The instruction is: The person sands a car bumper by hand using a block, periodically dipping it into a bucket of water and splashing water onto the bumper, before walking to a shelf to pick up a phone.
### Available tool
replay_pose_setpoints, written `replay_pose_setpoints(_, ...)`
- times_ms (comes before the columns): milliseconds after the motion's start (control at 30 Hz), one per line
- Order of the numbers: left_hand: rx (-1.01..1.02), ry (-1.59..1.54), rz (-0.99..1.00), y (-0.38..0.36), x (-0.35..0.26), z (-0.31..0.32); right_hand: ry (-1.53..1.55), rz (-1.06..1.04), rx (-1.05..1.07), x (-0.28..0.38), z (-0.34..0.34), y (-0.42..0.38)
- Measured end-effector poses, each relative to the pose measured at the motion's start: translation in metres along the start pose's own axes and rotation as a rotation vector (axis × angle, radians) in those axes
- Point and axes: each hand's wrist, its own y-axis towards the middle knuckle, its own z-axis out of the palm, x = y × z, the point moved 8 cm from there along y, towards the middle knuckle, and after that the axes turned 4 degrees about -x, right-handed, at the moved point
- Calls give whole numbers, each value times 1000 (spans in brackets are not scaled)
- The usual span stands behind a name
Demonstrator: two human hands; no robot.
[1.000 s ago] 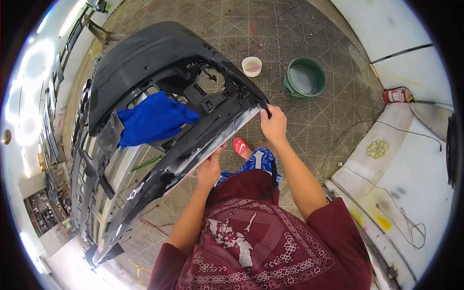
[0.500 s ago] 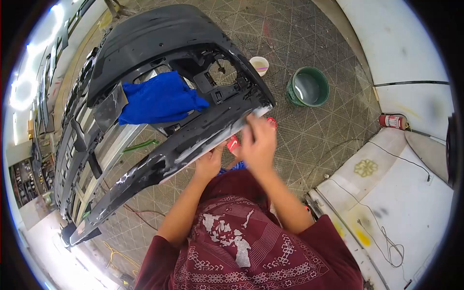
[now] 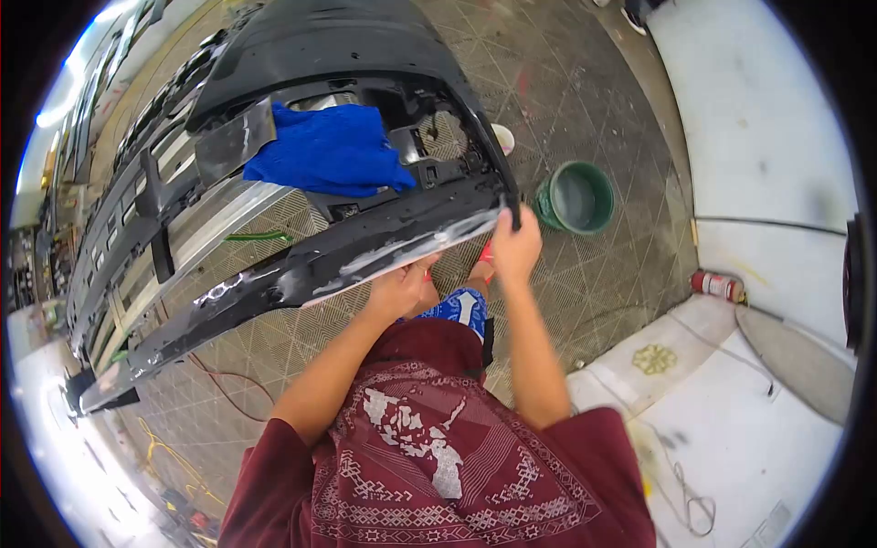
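Note:
A black car bumper (image 3: 365, 224) lies tilted across the view, whitish smears along its near edge. My left hand (image 3: 399, 290) is closed on that edge near the middle of the pale strip, some fingers hidden beneath. At the bumper's right corner my right hand (image 3: 516, 247) is closed, with a dark edge showing between thumb and fingers. A crumpled blue cloth (image 3: 333, 151) rests on the bumper beyond my hands. Beside the cloth sits a dark grey flat sheet (image 3: 235, 142).
A green bucket (image 3: 544, 203) holding cloudy liquid stands on the patterned floor right of the bumper. A white tub (image 3: 503, 139) is partly behind the bumper. By the right wall lies a red cylinder (image 3: 717, 285). A yellow cord (image 3: 174, 452) runs across the floor at lower left.
My right hand, blurred over the whitish patch before, now grips at the corner. The view has shifted, so the bumper appears further left and higher. My left hand stays at the near edge.

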Motion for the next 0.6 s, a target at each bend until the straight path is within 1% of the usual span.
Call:
replay_pose_setpoints(33, -17, 129, 53, -2, -8, -3, -3, -138, -107, 44, -6, -41)
replay_pose_setpoints(67, 5, 89, 37, -4, 16, 1, 26, -292, -90, 94, -5, -86)
replay_pose_setpoints(100, 65, -56, -121, -9, 46, 3, 58, -443, -81, 130, -7, -119)
replay_pose_setpoints(133, 62, 169, 31, -9, 33, -3, 49, -432, -19, 125, -6, -120)
replay_pose_setpoints(167, 64, 390, 190, -10, 16, -5, 16, -456, -3, 113, -10, -104)
replay_pose_setpoints(200, 60, 383, 194, -8, 13, -10, 52, -295, -4, 74, -13, -74)
replay_pose_setpoints(233, 139, 346, 146, -5, 15, -9, 85, -140, -4, 40, -15, -51)
replay_pose_setpoints(267, 210, 308, 106, 1, 15, -7, 80, -164, -6, 38, -17, -44)
replay_pose_setpoints(333, 194, 286, 91, 3, 8, -13, -5, -103, -42, 23, -17, -36)
replay_pose_setpoints(367, 204, 277, 60, -1, 10, -15, 24, -227, -61, 51, -17, -53)
replay_pose_setpoints(400, 184, 247, 112, -3, 9, -16, 56, -335, -18, 98, -15, -81)
replay_pose_setpoints(433, 177, 244, 107, -6, 22, -16, 21, -484, 15, 143, -12, -114)
replay_pose_setpoints(467, 164, 167, 187, -13, 33, -15, 8, -560, -19, 170, -9, -142)
replay_pose_setpoints(500, 146, 90, 271, -15, 19, -17, 71, -512, 27, 180, -6, -151)
replay_pose_setpoints(533, 193, 270, 322, -19, 12, -16, 59, -543, 36, 175, -7, -143)
replay_pose_setpoints(567, 283, -21, -225, -15, 44, -9, 49, -571, 44, 161, -11, -128)
replay_pose_setpoints(600, 240, 52, -117, -9, 34, -9, 31, -422, 53, 126, -12, -100)
